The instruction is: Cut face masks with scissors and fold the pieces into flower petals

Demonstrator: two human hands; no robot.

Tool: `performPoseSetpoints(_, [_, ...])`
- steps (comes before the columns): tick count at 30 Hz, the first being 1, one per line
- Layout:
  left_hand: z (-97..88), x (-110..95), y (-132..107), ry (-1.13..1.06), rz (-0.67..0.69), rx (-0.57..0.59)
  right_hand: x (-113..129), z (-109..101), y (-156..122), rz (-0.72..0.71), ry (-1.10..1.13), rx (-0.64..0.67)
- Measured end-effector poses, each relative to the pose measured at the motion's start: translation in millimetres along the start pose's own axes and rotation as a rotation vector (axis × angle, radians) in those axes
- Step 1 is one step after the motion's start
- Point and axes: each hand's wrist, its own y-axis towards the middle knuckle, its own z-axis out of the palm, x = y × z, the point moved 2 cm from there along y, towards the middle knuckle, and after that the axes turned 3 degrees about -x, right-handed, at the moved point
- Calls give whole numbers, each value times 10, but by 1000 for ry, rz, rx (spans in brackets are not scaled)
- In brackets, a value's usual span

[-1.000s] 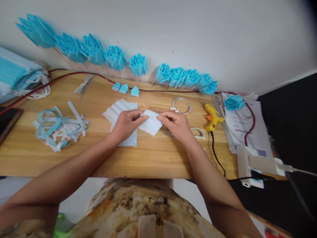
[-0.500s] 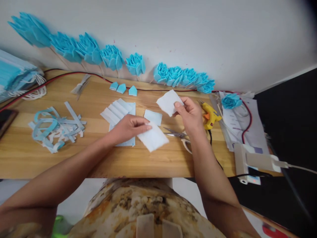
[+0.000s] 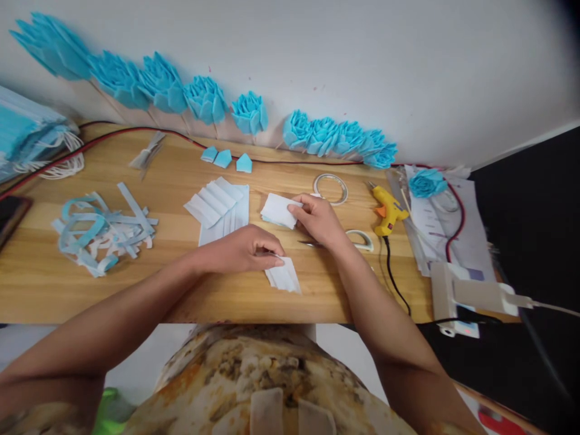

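Observation:
Low over the wooden table, my left hand [image 3: 254,249] pinches a piece of white fabric [image 3: 283,275] that hangs from its fingertips. My right hand [image 3: 318,219] grips the right edge of a white fabric square [image 3: 277,209], which lies over a pale blue square at the table's middle. Left of it are pleated white pieces [image 3: 215,202] on a larger pale blue pleated sheet [image 3: 242,212]. Scissors [image 3: 362,240] with white handles lie partly hidden beneath my right hand and wrist.
Blue fabric roses [image 3: 206,99] on sticks lean along the wall. A yellow glue gun [image 3: 386,208] and a tape roll [image 3: 347,190] lie to the right. Cut strips [image 3: 97,232] are heaped at left. Folded blue petals [image 3: 243,162] sit behind, near a red-black cable [image 3: 172,133]. A power strip [image 3: 441,290] stands right.
My right hand has moved left and down, bringing its white square onto the pale blue one. My left hand has come closer to me with its piece. The tape roll has come into view.

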Motion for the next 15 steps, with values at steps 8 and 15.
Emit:
performPoseSetpoints(8, [-46, -22, 1, 190, 123, -191, 2, -6, 10, -46, -122, 5])
performPoseSetpoints(15, [-22, 151, 27, 443, 52, -195, 32, -16, 10, -64, -284, -32])
